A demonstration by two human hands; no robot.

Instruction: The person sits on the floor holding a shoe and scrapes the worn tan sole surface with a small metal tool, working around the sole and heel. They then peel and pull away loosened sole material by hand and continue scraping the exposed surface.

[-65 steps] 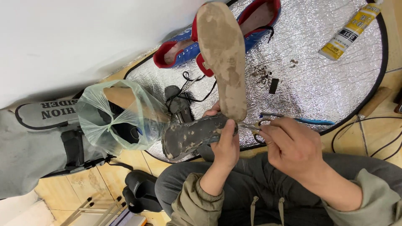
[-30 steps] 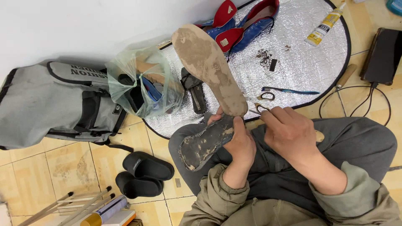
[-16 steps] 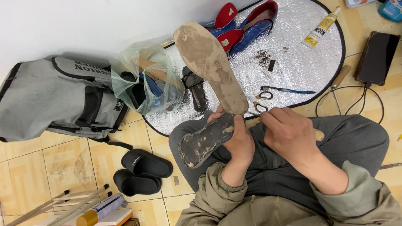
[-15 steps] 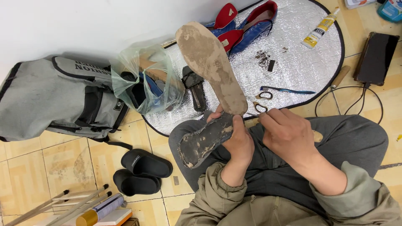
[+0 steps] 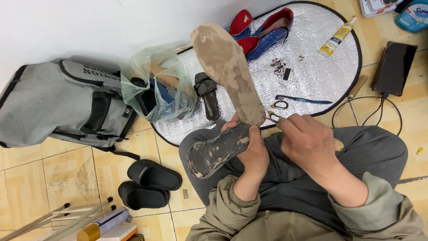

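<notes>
Little has moved since the earlier frames: both hands hold the same pose over the lap, and only the camera has drifted a touch, so the mat sits slightly differently in the picture.

Head view: the left hand [image 5: 252,154] is clenched around a shoe [image 5: 218,149] at its heel end, thumb wrapped over the edge. A worn sole [image 5: 229,71] is peeled away from the shoe and stands up and away from the person, its long axis running from the left hand toward the wall; the shoe's dirty underside lies the other way, slanting down to the person's left. The two parts meet in a hinge right at the left hand. The right hand [image 5: 307,140] is closed in a pinch just beside that hinge, to its right, and is the nearer hand to the open seam. What it grips is mostly hidden; it may be a small metal tool, whose tip shows near the sole's base.

Beyond the knees a silver mat [image 5: 321,76] lies on the tiled floor, carrying a glue tube [image 5: 337,38], red and blue shoes [image 5: 263,29], scissors [image 5: 294,100] and a black sandal [image 5: 208,94]. A plastic bag [image 5: 156,89] and grey backpack [image 5: 58,105] lie left, black slippers [image 5: 149,185] nearer, a phone [image 5: 394,67] right.
</notes>
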